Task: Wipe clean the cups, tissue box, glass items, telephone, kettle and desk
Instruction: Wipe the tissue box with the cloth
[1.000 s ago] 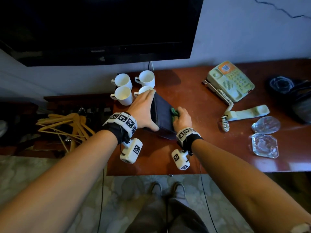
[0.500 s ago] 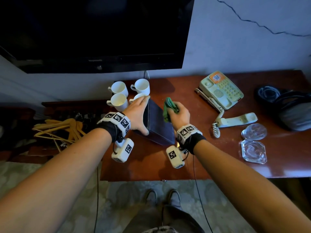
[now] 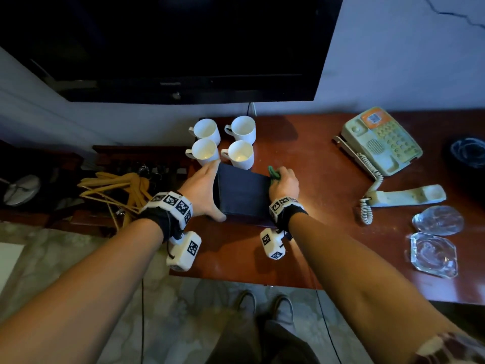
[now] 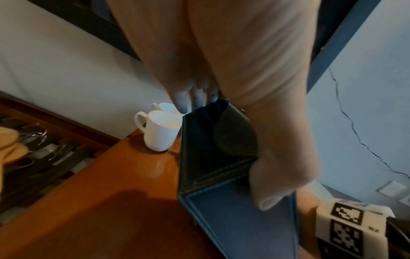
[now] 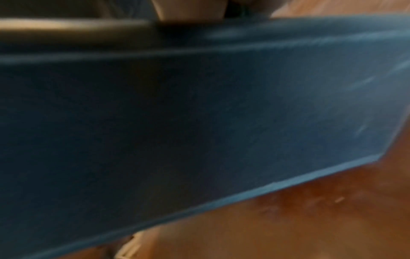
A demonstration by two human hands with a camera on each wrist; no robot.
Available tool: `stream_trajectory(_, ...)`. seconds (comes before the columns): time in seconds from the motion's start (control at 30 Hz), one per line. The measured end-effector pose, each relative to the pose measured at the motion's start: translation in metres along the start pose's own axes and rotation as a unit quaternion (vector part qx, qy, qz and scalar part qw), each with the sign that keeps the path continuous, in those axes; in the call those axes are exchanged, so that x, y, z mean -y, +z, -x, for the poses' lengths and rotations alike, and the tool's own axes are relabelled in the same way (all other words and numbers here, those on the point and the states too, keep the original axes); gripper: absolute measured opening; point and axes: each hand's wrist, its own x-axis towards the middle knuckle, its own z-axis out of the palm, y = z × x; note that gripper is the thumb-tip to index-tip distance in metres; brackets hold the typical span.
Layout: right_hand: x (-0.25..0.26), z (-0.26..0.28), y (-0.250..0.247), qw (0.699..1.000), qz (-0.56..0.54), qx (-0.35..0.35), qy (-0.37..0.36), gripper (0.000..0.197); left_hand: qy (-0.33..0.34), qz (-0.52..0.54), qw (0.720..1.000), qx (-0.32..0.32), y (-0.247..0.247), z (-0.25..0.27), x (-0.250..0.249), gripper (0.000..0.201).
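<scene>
Both hands are working on the dark blue rectangular tissue box [image 3: 242, 191] on the reddish-brown wooden tabletop [image 3: 322, 164].

The left hand [image 3: 203, 189] is lying flat against the box's left side, fingers straight and thumb at the near corner, while the right hand [image 3: 284, 183] is clenching a green cloth [image 3: 273, 172] at the box's far right corner. Four white ceramic cups [image 3: 225, 141] are standing just beyond the box. Well to the right, a pale green corded telephone [image 3: 380, 140] is sitting with its handset [image 3: 409, 195] off, near two clear glass items [image 3: 435, 237].
</scene>
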Motion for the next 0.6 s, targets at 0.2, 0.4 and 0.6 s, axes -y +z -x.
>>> stream_trajectory(0.2, -0.058, -0.015, -0.024, 0.980, 0.111, 0.108, 0.122, 0.038, 0.052, 0.002, 0.999, -0.013, -0.002, -0.002, -0.010, 0.143)
stream_trajectory(0.4, -0.018, -0.010, -0.048, 0.997, 0.021, 0.012, 0.069, 0.025, 0.063, 0.012, 0.998, -0.014, -0.003, 0.001, -0.006, 0.136)
stream_trajectory(0.6, 0.081, 0.044, -0.043, 0.976, -0.137, 0.031, -0.167, 0.026, 0.071, 0.009, 0.997, -0.024, -0.003, 0.000, -0.004, 0.135)
